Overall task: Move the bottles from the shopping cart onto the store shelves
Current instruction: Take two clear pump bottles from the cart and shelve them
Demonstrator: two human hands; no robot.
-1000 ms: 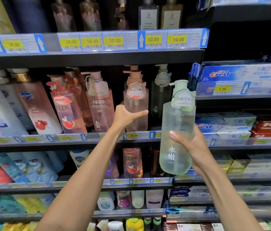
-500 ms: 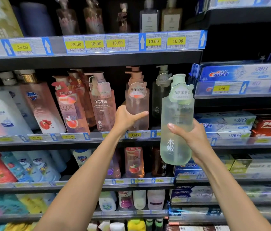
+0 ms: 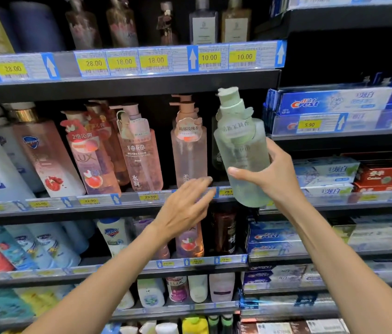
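Observation:
My right hand grips a pale green pump bottle around its lower body and holds it tilted in front of the middle shelf, at its right end. A dark bottle stands mostly hidden behind it. To its left a clear pink pump bottle stands upright on that shelf. My left hand hovers with relaxed fingers just below and in front of the pink bottle, holding nothing. The shopping cart is out of view.
Pink and white body-wash bottles fill the middle shelf to the left. The upper shelf edge carries yellow price tags close above the pump heads. Toothpaste boxes fill the shelves at right. More bottles stand on the lower shelves.
My left hand has let go of the pink bottle and drawn back downward. My right hand has raised the green bottle and tilted it toward the shelf.

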